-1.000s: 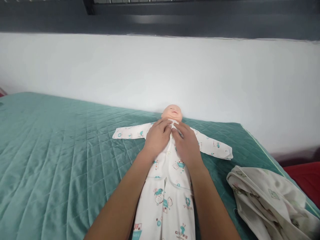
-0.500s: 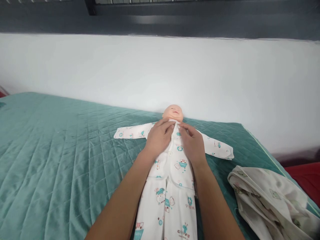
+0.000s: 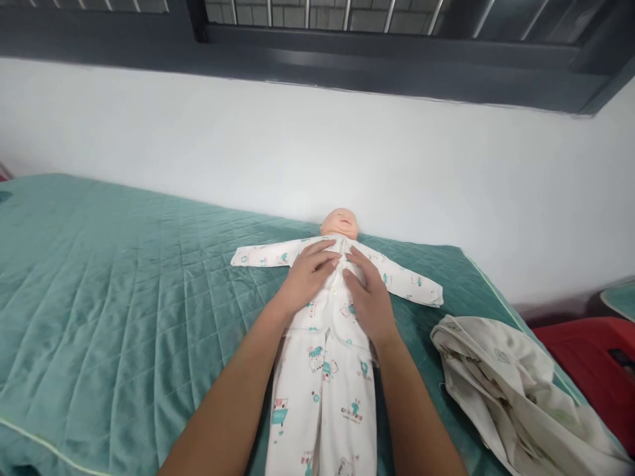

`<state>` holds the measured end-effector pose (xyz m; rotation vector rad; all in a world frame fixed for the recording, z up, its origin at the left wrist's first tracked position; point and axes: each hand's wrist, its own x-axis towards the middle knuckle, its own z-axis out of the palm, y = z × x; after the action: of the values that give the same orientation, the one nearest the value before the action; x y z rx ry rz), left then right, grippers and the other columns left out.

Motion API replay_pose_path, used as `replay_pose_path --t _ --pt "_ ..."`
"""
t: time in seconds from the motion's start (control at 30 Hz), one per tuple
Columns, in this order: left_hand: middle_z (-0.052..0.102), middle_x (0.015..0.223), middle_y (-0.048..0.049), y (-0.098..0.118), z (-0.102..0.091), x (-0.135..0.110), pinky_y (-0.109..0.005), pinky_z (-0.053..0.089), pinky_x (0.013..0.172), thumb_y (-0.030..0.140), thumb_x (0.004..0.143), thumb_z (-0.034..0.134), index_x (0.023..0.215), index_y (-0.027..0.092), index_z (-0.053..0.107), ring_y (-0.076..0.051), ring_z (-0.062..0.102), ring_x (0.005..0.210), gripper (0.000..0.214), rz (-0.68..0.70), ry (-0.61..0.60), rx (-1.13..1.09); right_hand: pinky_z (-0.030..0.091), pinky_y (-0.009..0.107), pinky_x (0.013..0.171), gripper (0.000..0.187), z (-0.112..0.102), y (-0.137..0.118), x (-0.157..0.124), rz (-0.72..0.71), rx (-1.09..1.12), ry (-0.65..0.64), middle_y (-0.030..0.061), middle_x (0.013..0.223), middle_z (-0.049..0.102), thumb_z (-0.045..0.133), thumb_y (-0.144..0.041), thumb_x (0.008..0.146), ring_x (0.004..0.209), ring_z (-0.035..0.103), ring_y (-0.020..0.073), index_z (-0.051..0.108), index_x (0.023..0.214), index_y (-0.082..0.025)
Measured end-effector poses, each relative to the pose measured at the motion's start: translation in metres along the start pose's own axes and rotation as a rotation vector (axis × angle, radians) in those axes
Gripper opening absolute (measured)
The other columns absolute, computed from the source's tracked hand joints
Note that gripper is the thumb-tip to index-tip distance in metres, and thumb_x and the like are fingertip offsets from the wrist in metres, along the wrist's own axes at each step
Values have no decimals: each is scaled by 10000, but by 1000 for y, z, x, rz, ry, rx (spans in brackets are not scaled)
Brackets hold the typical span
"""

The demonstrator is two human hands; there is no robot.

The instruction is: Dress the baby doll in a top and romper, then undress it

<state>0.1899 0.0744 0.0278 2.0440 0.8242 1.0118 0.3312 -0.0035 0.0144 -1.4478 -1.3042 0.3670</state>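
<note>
A baby doll (image 3: 341, 223) lies on its back, head against the wall, arms stretched out sideways. It wears a white printed shirt (image 3: 325, 307) with a button front, and matching white pants (image 3: 347, 390) cover its legs. On the shirt's chest, to the left of the front opening, rests my left hand (image 3: 310, 270), fingers stretched out and holding nothing. My right hand (image 3: 370, 294) lies on the other side of the opening, thumb and fingers apart. A button (image 3: 334, 291) shows between the hands. My palms hide parts of the shirt's chest.
Beneath the doll is a green quilted bedspread (image 3: 124, 284). A crumpled white printed cloth (image 3: 506, 383) lies at the right. Past the bed's right edge stands a red object (image 3: 585, 350). A white wall (image 3: 297, 145) rises behind, under a dark barred window frame (image 3: 347, 63).
My fingers have moved from the collar down onto the chest and spread flatter. My right hand has shifted down. The camera view has tilted up and turned slightly right.
</note>
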Motion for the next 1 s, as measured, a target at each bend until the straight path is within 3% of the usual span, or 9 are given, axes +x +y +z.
replay_pose_path --t 0.13,0.33,0.6,1.0 --pt "564 1463 -34 1 -2 -3 -361 312 1217 286 964 532 1090 240 726 -178 450 1403 236 8 -17 -22 339 505 1188 386 0 -1 -18 -45 -38 38 37 1503 529 567 -364 922 1409 454 239 644 1293 -294" --pt "535 1487 -44 1 -6 -1 -372 335 1205 266 954 545 1083 239 716 -184 434 1418 216 -12 -48 -84 389 511 1161 283 0 -8 -18 -86 -109 66 22 1414 613 531 -326 949 1363 514 245 751 1125 -298" --pt "509 1505 -31 -2 -10 -1 -396 339 1200 286 945 555 1077 260 715 -204 410 1435 208 -11 -91 -143 420 521 1141 283 1 -9 -18 -55 -85 89 8 1390 632 563 -302 927 1345 532 260 771 1119 -309" --pt "529 1483 -7 -6 -5 0 -422 345 1195 260 918 580 1052 277 674 -203 412 1427 164 -10 -53 -100 312 537 1206 312 -1 -9 -15 -38 -90 -24 -43 1487 540 557 -335 951 1427 419 255 725 1211 -379"
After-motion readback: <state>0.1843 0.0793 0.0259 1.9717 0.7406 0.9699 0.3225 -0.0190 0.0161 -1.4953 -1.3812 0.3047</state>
